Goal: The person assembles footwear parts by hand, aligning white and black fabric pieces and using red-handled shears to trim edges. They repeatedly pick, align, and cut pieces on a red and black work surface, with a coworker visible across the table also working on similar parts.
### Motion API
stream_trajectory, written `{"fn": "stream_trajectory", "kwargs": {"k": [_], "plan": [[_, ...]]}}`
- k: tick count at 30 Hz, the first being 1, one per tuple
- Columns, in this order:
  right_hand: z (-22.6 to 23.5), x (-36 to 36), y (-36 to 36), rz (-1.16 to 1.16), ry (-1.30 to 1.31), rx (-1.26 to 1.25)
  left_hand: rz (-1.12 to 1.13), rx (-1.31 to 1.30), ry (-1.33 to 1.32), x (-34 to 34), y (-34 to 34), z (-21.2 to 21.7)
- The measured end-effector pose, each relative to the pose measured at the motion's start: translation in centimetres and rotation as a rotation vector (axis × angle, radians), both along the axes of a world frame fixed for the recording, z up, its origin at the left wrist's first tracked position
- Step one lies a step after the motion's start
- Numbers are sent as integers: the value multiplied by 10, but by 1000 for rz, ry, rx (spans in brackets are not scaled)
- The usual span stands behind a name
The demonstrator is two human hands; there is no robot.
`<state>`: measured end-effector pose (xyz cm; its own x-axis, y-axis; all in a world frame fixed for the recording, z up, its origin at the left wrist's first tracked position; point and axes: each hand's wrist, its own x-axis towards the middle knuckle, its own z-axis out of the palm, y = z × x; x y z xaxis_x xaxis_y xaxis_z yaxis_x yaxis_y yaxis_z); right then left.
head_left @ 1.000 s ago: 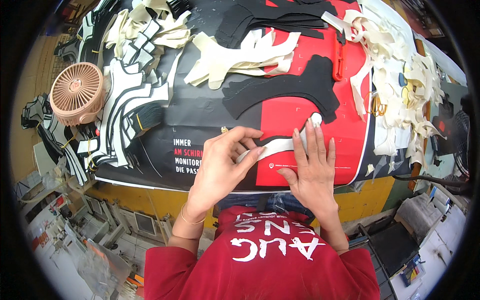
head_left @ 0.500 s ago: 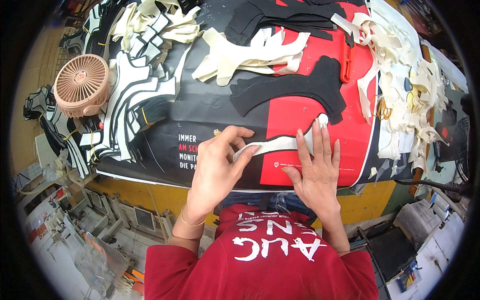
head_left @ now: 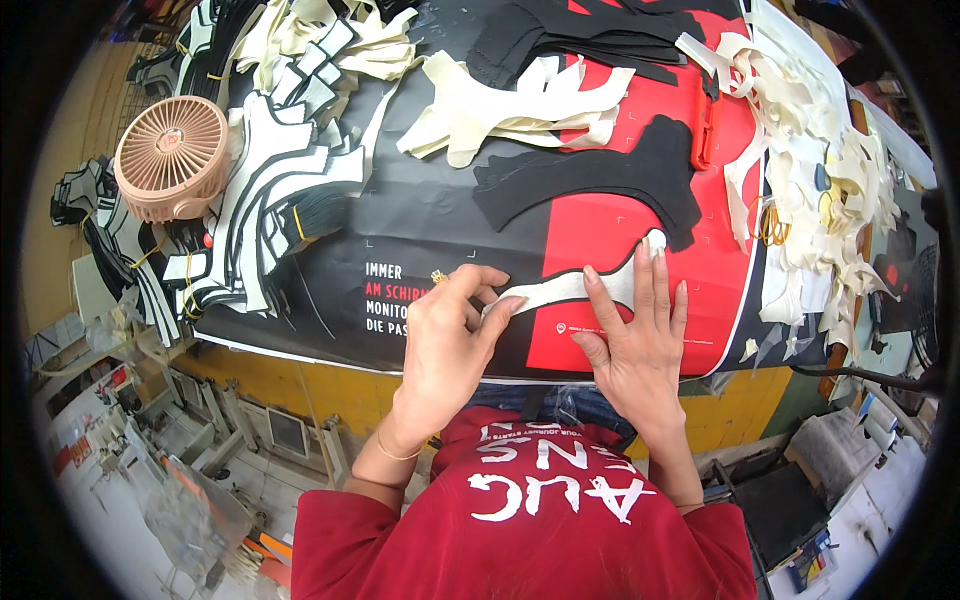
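A curved white fabric piece with a black edge (head_left: 560, 290) lies near the front of the table. My left hand (head_left: 440, 340) is closed in a pinch on its narrow left end, thumb against forefinger. Over its wider right end my right hand (head_left: 638, 360) lies flat with fingers stretched, pressing from above and hiding part of it. A white tip of the piece shows just past the right fingertips. Just beyond lies a black fabric cut-out (head_left: 600, 175), and behind that a small pile of cream fabric cut-outs (head_left: 510, 105).
A pink fan (head_left: 172, 158) stands at the left, beside stacked black-and-white pieces (head_left: 265, 200). A red-handled cutter (head_left: 706, 130) lies at the far right, near heaped cream offcuts (head_left: 845, 230). More black cut-outs (head_left: 570, 40) lie at the back. A printed black-and-red mat (head_left: 400, 225) covers the table.
The whole view has shifted slightly to the right. My left fingers still pinch the piece's left end, which now looks flatter; my right hand stays on the right end.
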<state>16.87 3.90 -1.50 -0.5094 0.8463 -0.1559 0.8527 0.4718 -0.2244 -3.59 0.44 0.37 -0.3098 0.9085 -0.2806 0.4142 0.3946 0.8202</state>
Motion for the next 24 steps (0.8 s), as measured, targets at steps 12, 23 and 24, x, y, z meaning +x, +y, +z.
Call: {"fn": "stream_trajectory", "kwargs": {"k": [12,23,24], "plan": [[1,-1,-1,16,-21,34,52,11,-27,3,-2,-2],[11,-15,-9,6,-110,134,46,126,70,5,-5,-11],[12,-19,-13,15,-116,175,47,156,104,6,-5,-12]]}}
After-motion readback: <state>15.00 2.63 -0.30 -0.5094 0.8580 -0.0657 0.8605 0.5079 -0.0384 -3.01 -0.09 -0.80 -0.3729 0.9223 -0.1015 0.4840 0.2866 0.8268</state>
